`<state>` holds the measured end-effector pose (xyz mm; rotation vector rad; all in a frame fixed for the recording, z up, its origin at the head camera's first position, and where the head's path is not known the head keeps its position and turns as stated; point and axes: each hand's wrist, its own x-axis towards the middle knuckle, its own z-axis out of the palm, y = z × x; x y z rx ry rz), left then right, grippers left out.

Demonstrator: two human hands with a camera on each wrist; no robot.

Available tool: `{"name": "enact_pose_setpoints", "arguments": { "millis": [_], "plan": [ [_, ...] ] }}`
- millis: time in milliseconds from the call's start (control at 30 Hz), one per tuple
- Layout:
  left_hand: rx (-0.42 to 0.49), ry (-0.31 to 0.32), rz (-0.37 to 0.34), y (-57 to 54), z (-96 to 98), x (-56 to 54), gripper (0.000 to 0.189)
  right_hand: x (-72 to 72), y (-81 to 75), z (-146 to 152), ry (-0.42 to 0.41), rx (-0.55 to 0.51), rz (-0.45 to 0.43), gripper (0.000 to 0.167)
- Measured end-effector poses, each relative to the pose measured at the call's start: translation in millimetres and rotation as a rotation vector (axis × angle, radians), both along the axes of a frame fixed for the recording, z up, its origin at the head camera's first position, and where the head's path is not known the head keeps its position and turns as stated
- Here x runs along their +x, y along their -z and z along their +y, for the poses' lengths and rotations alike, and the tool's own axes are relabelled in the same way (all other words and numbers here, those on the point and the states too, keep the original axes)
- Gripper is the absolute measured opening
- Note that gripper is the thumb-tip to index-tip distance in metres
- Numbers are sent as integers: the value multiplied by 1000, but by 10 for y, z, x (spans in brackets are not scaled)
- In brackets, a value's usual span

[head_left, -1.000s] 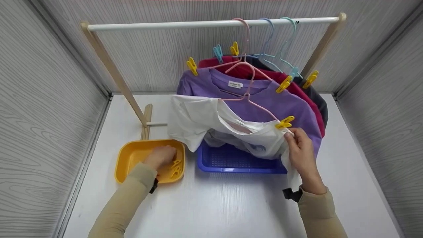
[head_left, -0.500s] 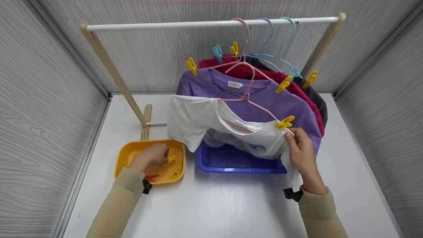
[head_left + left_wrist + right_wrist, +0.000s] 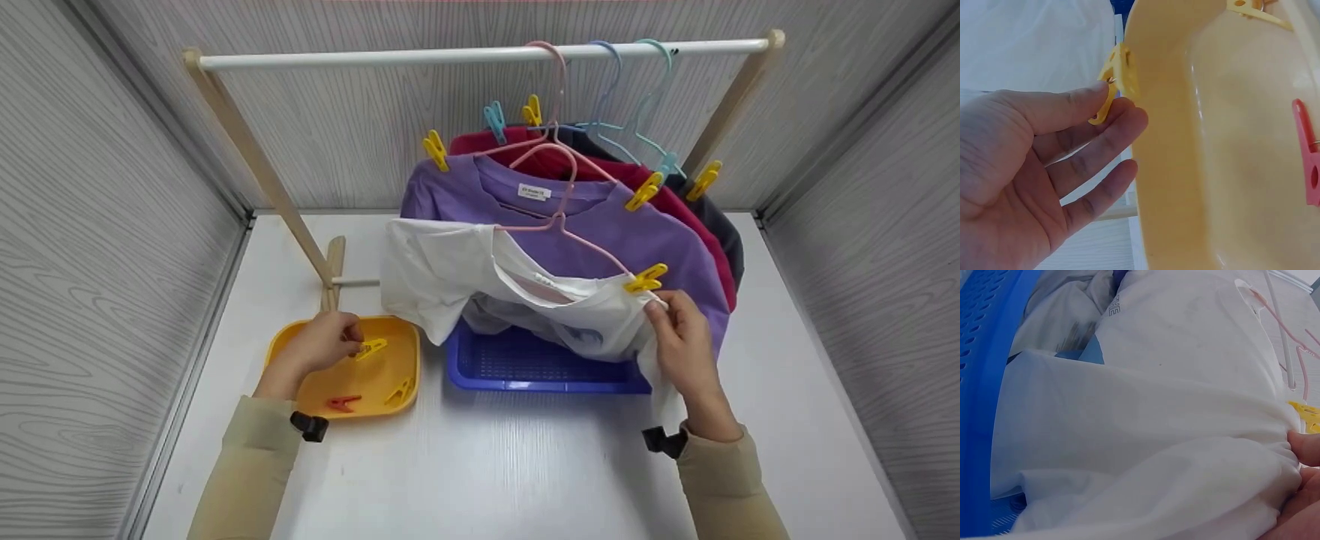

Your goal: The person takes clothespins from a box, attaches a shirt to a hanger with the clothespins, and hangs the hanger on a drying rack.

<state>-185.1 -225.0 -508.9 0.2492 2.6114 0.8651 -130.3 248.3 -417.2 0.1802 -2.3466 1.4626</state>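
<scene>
Above the yellow tub, my left hand pinches a yellow clothespin between thumb and fingers. Another yellow clothespin and a red clothespin lie on the tub's floor. My right hand grips the shoulder of a white T-shirt, bunching the cloth, as the right wrist view shows. A pink hanger sits inside the shirt's neck. Just above my right fingers, a yellow clothespin clamps shirt and hanger together. The shirt's other shoulder carries no clothespin.
A white rod on wooden posts spans the back. From it hang a purple shirt, a red shirt and a dark garment, with yellow and blue clothespins. A blue basket stands under the white shirt.
My left hand has risen from inside the tub and moved left, bringing a yellow clothespin with it; the red clothespin has come into view. My right hand stays on the shirt's shoulder.
</scene>
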Motion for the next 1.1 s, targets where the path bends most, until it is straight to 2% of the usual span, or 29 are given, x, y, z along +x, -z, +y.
{"name": "enact_pose_setpoints", "arguments": {
  "millis": [233,333,533,633,800,1100],
  "plan": [
    [35,-29,59,-41,-5,36,20,-3,2,-1,-9,-2,8,10],
    [46,-50,83,-44,-12,51,17,-2,5,1,-7,1,12,10],
    [79,-60,173,-50,-19,69,12,2,9,5,8,9,18,10],
    [101,-82,189,-50,-12,79,9,1,12,5,8,10,20,10],
    [186,-129,203,-54,-25,114,5,-4,11,6,3,4,26,10],
    [308,-147,314,-175,-12,152,3,-7,17,8,5,12,47,9]
  ]
}}
